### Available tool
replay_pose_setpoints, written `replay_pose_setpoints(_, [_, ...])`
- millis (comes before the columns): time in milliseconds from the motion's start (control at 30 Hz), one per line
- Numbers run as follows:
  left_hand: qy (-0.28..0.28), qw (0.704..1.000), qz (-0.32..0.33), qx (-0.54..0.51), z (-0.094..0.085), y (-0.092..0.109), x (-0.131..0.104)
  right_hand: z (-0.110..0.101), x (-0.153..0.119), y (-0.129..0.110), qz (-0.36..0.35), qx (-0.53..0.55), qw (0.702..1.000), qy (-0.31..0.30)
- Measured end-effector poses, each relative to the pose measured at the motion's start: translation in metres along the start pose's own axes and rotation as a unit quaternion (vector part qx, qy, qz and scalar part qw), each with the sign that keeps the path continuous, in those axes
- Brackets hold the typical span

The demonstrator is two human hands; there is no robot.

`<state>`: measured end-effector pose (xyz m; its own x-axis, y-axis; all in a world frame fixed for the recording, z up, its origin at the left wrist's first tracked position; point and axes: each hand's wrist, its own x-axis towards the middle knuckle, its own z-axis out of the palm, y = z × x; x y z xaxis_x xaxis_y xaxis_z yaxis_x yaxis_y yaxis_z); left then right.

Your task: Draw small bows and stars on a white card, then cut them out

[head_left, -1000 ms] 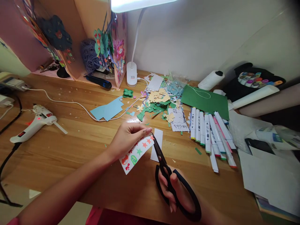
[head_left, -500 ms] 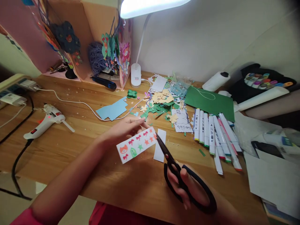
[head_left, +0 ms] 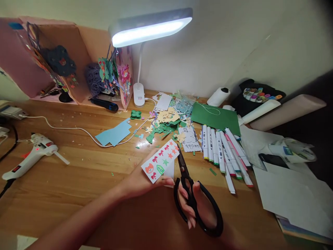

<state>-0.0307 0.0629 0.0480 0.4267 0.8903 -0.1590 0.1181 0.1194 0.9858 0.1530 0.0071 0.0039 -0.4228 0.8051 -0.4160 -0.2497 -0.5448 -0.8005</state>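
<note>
My left hand (head_left: 142,182) is behind a white paper strip (head_left: 159,160) printed with red bows, orange stars, an orange face and green shapes, and holds it up. Its thumb stretches out below the strip; the other fingers are mostly hidden behind it. Black-handled scissors (head_left: 182,168) sit in my right hand (head_left: 188,203), fingers and thumb through the loops. The blade tips meet the strip's upper right end, by the stars. Below the strip, a plain white paper piece (head_left: 169,171) lies partly covered on the table.
A glue gun (head_left: 36,156) lies at left, beside a white cable and light blue paper (head_left: 114,133). Paper scraps (head_left: 166,121) heap under the lamp (head_left: 153,31). Several markers (head_left: 221,151), green card (head_left: 218,118) and white sheets (head_left: 291,194) cover the right side.
The view has shifted, showing more of the lamp. My left hand has moved lower behind the strip, its thumb now spread below. The strip is tilted more steeply, with the scissors still at its right end.
</note>
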Motion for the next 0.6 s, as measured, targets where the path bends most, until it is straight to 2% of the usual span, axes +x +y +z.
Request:
replay_pose_setpoints(100, [0.021,1.000,0.007,-0.010,-0.002,0.000,-0.001,-0.002,-0.002,0.003,-0.013,-0.008,1.000,-0.005])
replay_pose_setpoints(267, [0.139,0.990,0.027,0.014,-0.004,0.003,0.000,-0.003,-0.006,0.006,-0.022,-0.032,0.999,-0.028])
replay_pose_setpoints(400, [0.195,0.980,-0.008,-0.027,-0.004,0.003,0.006,-0.002,-0.009,0.004,-0.033,-0.060,0.997,-0.040])
replay_pose_setpoints(500, [0.230,0.971,-0.011,-0.066,-0.008,0.003,0.009,-0.001,-0.010,0.004,-0.042,-0.077,0.995,-0.046])
replay_pose_setpoints(600, [0.239,0.970,-0.030,-0.015,-0.010,0.006,0.008,-0.001,-0.011,0.005,-0.042,-0.077,0.995,-0.054])
